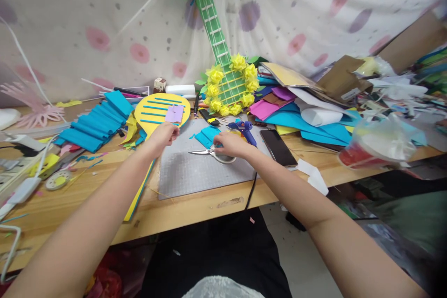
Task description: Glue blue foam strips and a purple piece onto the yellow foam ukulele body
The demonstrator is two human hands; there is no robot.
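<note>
My left hand (164, 137), fingers curled together, is over the lower edge of a yellow paddle-shaped cutout (142, 111) with blue strips across it. Whether anything is between those fingers is hidden. Right above it, a small purple paper piece (174, 113) lies on the cutout. Over the grey cutting mat (188, 179), my right hand (228, 143) closes at the pivot of a pair of scissors (201, 152), their blades pointing left. Folded blue crepe paper (206, 136) lies against its fingertips. Just behind that hand rests a blue glue gun (247, 131).
A green paper guitar (219, 42) with yellow flowers leans on the curtain. A phone (277, 147) lies right of the mat, near stacked coloured paper (303, 123) and a bagged red cup (363, 151). Blue pleated paper (98, 125) and a power strip (14, 181) are left.
</note>
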